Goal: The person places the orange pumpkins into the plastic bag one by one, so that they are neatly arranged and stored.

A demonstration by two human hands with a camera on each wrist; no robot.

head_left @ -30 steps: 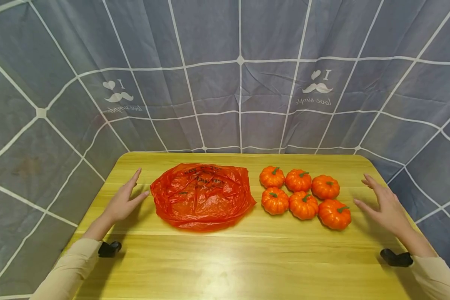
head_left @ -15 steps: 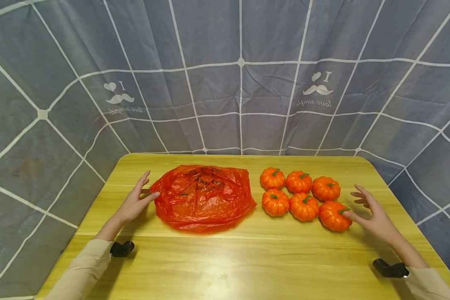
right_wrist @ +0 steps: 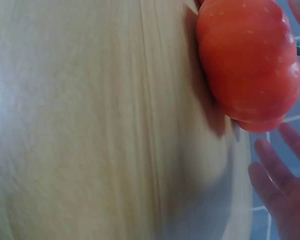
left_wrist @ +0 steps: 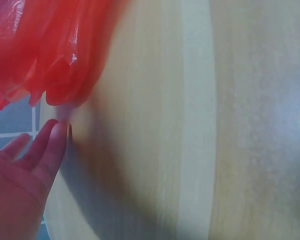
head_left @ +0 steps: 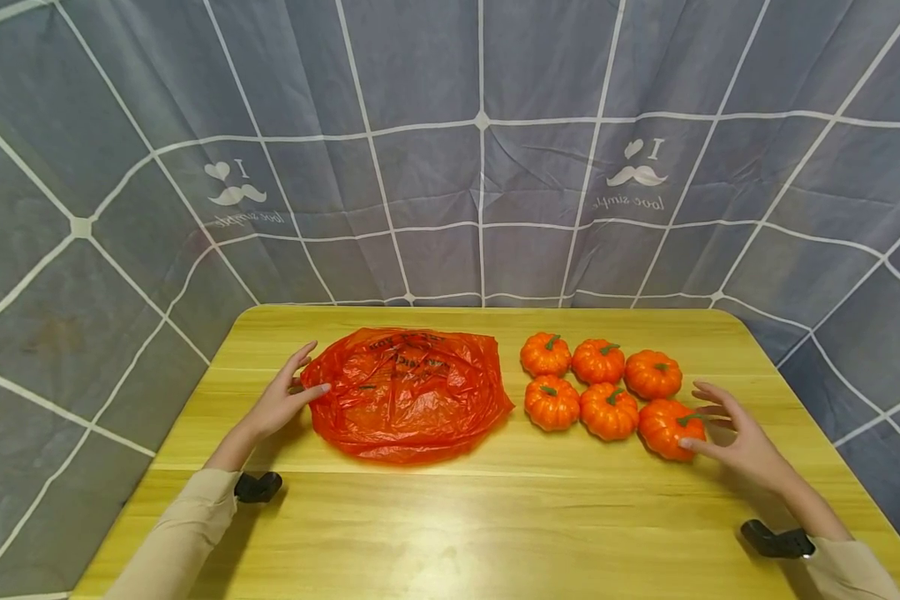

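"What's nearest you?"
"My beige sleeves [head_left: 176, 537], a black device [head_left: 258, 487] at each wrist, over the wood-grain table [head_left: 450, 521]."
"And your hands?"
"Both open, fingers apart, gripping nothing. My left hand [head_left: 276, 407] is at the left edge of the crumpled red plastic bag [head_left: 412, 404], thumb over it. My right hand [head_left: 744, 446] curves beside the nearest orange mini pumpkin [head_left: 662, 427], at the right end of its row. Whether either thumb touches, I can't tell."
"Farther off?"
"Two more pumpkins [head_left: 607, 412] in that row, then three other pumpkins [head_left: 597, 364] behind. Past the table hangs a grey-blue curtain [head_left: 423, 183] with white lines."
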